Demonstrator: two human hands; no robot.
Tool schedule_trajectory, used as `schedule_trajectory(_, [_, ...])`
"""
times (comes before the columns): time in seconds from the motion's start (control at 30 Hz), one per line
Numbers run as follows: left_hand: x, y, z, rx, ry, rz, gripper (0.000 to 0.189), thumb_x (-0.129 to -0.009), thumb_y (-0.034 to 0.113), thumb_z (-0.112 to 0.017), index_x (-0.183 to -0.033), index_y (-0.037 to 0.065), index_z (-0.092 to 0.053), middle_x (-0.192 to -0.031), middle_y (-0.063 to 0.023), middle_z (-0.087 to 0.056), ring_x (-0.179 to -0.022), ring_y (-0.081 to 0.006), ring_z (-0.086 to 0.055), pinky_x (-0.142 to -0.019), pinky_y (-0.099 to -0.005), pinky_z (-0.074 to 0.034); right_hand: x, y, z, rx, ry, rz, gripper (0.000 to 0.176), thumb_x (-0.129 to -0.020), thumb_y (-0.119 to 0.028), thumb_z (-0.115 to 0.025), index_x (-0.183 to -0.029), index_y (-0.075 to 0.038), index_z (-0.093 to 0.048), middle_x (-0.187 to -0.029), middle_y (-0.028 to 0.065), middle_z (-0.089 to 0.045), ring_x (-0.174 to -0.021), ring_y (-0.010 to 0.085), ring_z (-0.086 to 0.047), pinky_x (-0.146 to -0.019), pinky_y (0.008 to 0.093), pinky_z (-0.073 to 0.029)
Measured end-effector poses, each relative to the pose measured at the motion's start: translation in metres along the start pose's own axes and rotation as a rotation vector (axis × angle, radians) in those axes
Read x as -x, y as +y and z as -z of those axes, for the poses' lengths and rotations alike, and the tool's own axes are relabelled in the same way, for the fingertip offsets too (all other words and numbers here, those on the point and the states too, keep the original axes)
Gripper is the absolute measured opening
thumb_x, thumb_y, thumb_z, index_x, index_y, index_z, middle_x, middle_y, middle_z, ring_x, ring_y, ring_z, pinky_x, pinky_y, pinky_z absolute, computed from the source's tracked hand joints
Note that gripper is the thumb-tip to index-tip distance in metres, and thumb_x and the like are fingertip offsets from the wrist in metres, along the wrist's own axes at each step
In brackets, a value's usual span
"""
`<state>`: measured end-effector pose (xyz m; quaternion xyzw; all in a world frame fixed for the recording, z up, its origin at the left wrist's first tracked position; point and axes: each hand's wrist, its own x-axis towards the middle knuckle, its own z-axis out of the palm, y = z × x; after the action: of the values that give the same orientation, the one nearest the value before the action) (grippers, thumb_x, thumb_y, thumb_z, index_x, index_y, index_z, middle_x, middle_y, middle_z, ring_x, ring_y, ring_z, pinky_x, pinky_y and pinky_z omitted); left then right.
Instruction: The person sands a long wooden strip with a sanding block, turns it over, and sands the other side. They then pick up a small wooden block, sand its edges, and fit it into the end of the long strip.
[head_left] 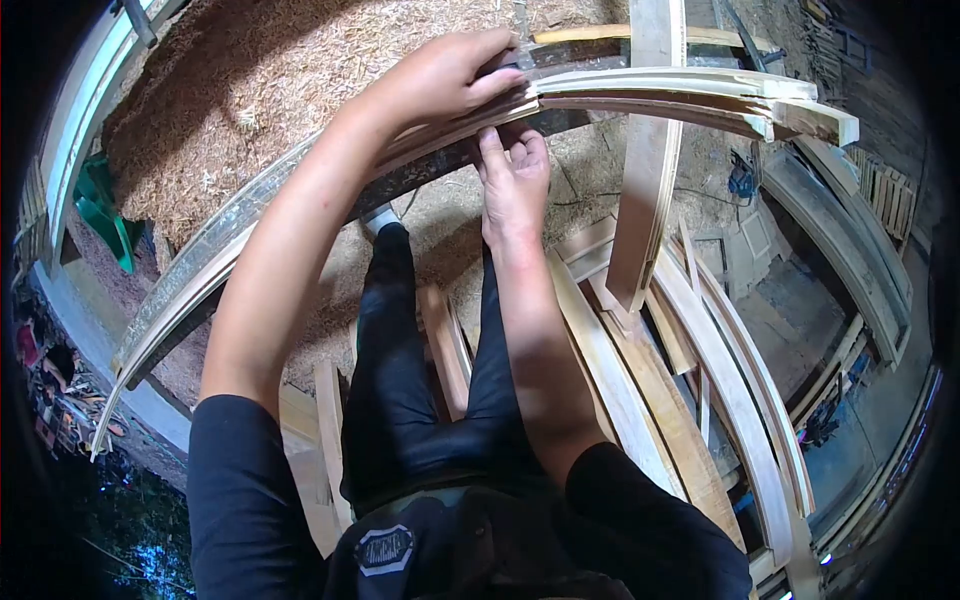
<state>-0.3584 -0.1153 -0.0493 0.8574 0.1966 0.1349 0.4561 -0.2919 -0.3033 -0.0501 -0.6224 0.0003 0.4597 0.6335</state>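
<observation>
A long strip of profiled wooden moulding [660,90] runs across the upper view, bowed by the lens. My left hand [478,72] reaches over its upper edge and grips it, thumb pointing right along the wood and most fingers hidden behind. At the thumb tip, the face of the moulding shows a joint or break. Just below, my right hand [518,172] is closed, thumb up against the lower edge and fingers curled in. Whatever those fingers hold, if anything, is hidden. A dark, paint-spotted rail [425,172] lies under the moulding.
An upright-looking board [650,200] crosses beneath the moulding on the right. Several planks [640,400] lie below it, beside my legs. Wood shavings [270,90] cover the floor at upper left, near a green object [105,212]. More curved-looking frames [840,240] stand at far right.
</observation>
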Motion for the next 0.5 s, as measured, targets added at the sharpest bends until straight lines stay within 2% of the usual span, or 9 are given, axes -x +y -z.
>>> schedule_trajectory(0.07, [0.025,0.001,0.016,0.004,-0.016,-0.003,0.034,-0.108,0.034,-0.067,-0.124,0.004,-0.063,-0.101,-0.0208,-0.073,-0.090,-0.0392,-0.071,-0.082,-0.0470,-0.056,0.000,-0.002,-0.002,0.000,0.004,-0.012,0.047,-0.103,-0.006,-0.076,-0.139,0.005,-0.047,-0.138,0.0191,-0.063,-0.125,0.0217,-0.064,-0.110,0.0334,-0.052])
schedule_trajectory(0.13, [0.043,0.006,0.028,0.060,-0.128,0.213,0.033,-0.108,0.034,-0.067,-0.123,0.004,-0.063,-0.101,-0.0212,-0.073,-0.091,-0.0391,-0.071,-0.082,-0.0469,-0.056,0.002,-0.005,-0.003,-0.006,0.019,-0.020,0.048,-0.103,-0.005,-0.076,-0.139,0.005,-0.046,-0.139,0.0190,-0.063,-0.127,0.0222,-0.064,-0.111,0.0339,-0.052])
schedule_trajectory(0.2, [0.035,0.009,0.026,0.013,-0.160,0.216,0.033,-0.108,0.033,-0.067,-0.123,0.005,-0.063,-0.101,-0.0215,-0.073,-0.092,-0.0390,-0.071,-0.083,-0.0466,-0.056,0.004,-0.008,-0.006,-0.010,0.034,-0.033,0.048,-0.103,-0.005,-0.076,-0.140,0.005,-0.046,-0.140,0.0185,-0.063,-0.129,0.0233,-0.063,-0.113,0.0344,-0.051])
schedule_trajectory(0.27, [0.010,0.010,0.014,-0.047,-0.060,0.025,0.033,-0.108,0.033,-0.067,-0.123,0.004,-0.063,-0.101,-0.0214,-0.073,-0.091,-0.0388,-0.071,-0.083,-0.0461,-0.056,0.005,-0.005,-0.006,-0.020,0.039,-0.019,0.046,-0.103,-0.005,-0.076,-0.138,0.005,-0.048,-0.138,0.0177,-0.064,-0.128,0.0223,-0.063,-0.111,0.0338,-0.051])
schedule_trajectory(0.4, [-0.003,0.006,0.006,0.026,-0.056,0.007,0.035,-0.108,0.033,-0.067,-0.125,0.002,-0.062,-0.105,-0.0214,-0.073,-0.095,-0.0380,-0.071,-0.084,-0.0454,-0.056,0.004,-0.002,-0.004,0.012,0.034,-0.024,0.036,-0.104,-0.006,-0.075,-0.133,0.003,-0.055,-0.134,0.0148,-0.067,-0.122,0.0186,-0.064,-0.106,0.0319,-0.051])
schedule_trajectory(0.5, [0.047,0.005,0.030,0.044,-0.074,0.093,0.034,-0.108,0.032,-0.068,-0.124,0.002,-0.063,-0.103,-0.0204,-0.072,-0.093,-0.0356,-0.070,-0.083,-0.0443,-0.055,0.008,-0.004,-0.006,-0.054,0.016,-0.005,0.032,-0.104,-0.007,-0.076,-0.129,0.002,-0.059,-0.130,0.0128,-0.068,-0.120,0.0161,-0.063,-0.103,0.0307,-0.051])
